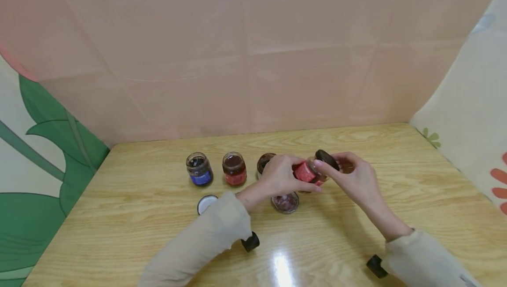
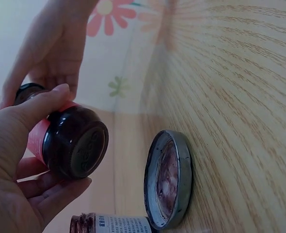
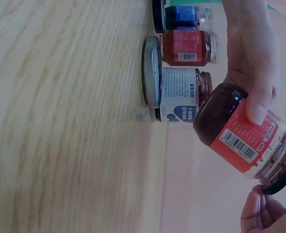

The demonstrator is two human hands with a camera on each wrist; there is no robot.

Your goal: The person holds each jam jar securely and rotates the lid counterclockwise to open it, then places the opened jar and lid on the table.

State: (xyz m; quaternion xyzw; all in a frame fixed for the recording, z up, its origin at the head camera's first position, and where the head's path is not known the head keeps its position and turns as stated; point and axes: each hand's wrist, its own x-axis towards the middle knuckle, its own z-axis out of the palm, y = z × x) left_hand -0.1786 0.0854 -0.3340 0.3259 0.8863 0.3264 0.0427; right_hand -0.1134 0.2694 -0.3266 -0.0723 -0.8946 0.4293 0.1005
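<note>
My left hand [image 1: 280, 174] grips a glass jar [image 1: 306, 172] with a red label and dark contents, tilted above the table. At the jar's mouth, my right hand [image 1: 358, 179] pinches a black lid [image 1: 327, 159] between thumb and fingers. In the right wrist view the lid [image 3: 282, 175] sits against the jar's rim; whether it is threaded on I cannot tell. The jar's dark base [image 2: 87, 150] faces the left wrist camera. Just below my left hand lies an upturned lid [image 1: 285, 202] smeared with jam. An open jar [image 1: 266, 162] is partly hidden behind that hand.
Farther left stand an open blue-labelled jar [image 1: 200, 173] and an open red-labelled jar [image 1: 234, 170]. A white-lined lid [image 1: 207, 202] lies near my left sleeve, which partly covers it. Behind my right fingers, a brownish round thing [image 1: 347, 166] is mostly hidden.
</note>
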